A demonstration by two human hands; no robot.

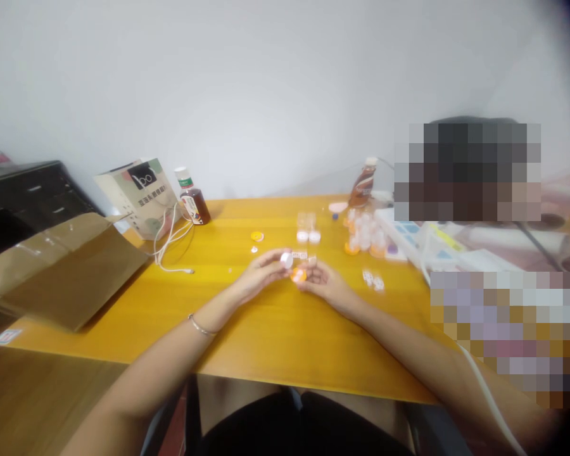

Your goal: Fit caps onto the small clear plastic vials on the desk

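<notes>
Both my hands meet over the middle of the yellow table (275,329). My left hand (259,275) pinches a small white cap (286,259) at its fingertips. My right hand (323,280) is closed around a small orange piece (298,275), which touches the left hand's fingers. A thin bracelet circles my left wrist. The picture is blurred, so the small parts are hard to make out.
Small clear bottles with orange bases (365,237) cluster at the back right, beside two clear cups (308,228). A brown bottle (194,197), a paper bag (140,196), a white cable (171,244) and an open cardboard box (61,266) lie left. Another brown bottle (362,185) stands behind.
</notes>
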